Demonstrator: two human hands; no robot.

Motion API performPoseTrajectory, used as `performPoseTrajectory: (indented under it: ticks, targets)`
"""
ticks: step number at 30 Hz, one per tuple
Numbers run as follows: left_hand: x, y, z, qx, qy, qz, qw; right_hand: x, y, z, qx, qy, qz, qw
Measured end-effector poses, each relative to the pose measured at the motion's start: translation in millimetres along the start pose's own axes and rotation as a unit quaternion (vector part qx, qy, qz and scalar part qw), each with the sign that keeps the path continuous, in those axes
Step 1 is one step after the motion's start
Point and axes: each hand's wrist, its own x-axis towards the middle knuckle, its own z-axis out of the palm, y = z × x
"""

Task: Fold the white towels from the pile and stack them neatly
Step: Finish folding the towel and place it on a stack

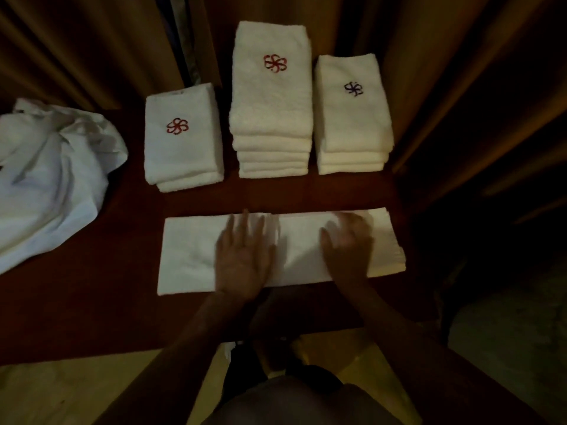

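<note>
A dark red worktop [92,302] is seen, with the unfolded pile [52,185] at its left and three folded stacks [271,99] at the back. The long half-folded towel [190,256] is pressed flat near the front edge by the left hand [244,256] and the blurred right hand [348,246], fingers spread. Uneven smoothing could skew the edges, giving a crooked fold.
</note>
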Motion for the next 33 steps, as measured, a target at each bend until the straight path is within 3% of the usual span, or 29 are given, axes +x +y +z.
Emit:
performPoseTrajectory:
  ticks: [2, 4, 7, 13, 18, 24, 27, 30, 33]
  targets:
    - [6.3, 37.6, 13.4, 0.003, -0.036, -0.007, 0.999, 8.3, 30.9, -27.6, -0.051, -0.003, 0.154, 0.987]
    - [7.7, 45.8, 28.4, 0.022, -0.065, -0.033, 0.997, 14.2, 57.7, -48.2, -0.103, -0.088, 0.252, 0.958]
    - [1.6, 34.0, 38.1, 0.023, -0.051, -0.06, 0.997, 21.1, 77.8, -55.5, -0.108, -0.172, 0.262, 0.944]
    - [10.3, 31.2, 29.8, -0.054, 0.004, -0.136, 0.989, 34.3, 78.9, -50.2, -0.03, -0.239, 0.288, 0.927]
    - [11.7, 23.6, 33.0, 0.054, -0.055, -0.119, 0.99, 31.2, 79.0, -52.2, -0.027, -0.233, 0.254, 0.938]
    - [11.7, 16.2, 27.0, 0.052, -0.067, -0.142, 0.986, 24.4, 69.5, -56.6, 0.018, -0.201, 0.24, 0.95]
    - [8.3, 26.2, 28.3, 0.027, -0.068, -0.134, 0.988, 26.6, 64.7, -64.9, 0.107, -0.184, 0.258, 0.943]
    - [6.5, 24.2, 25.2, -0.006, -0.073, -0.13, 0.989, 34.7, 47.7, -85.4, 0.244, -0.186, 0.284, 0.908]
    - [8.8, 22.1, 10.6, -0.111, -0.045, -0.127, 0.985, 42.3, 19.1, -105.5, 0.343, -0.198, 0.274, 0.876]
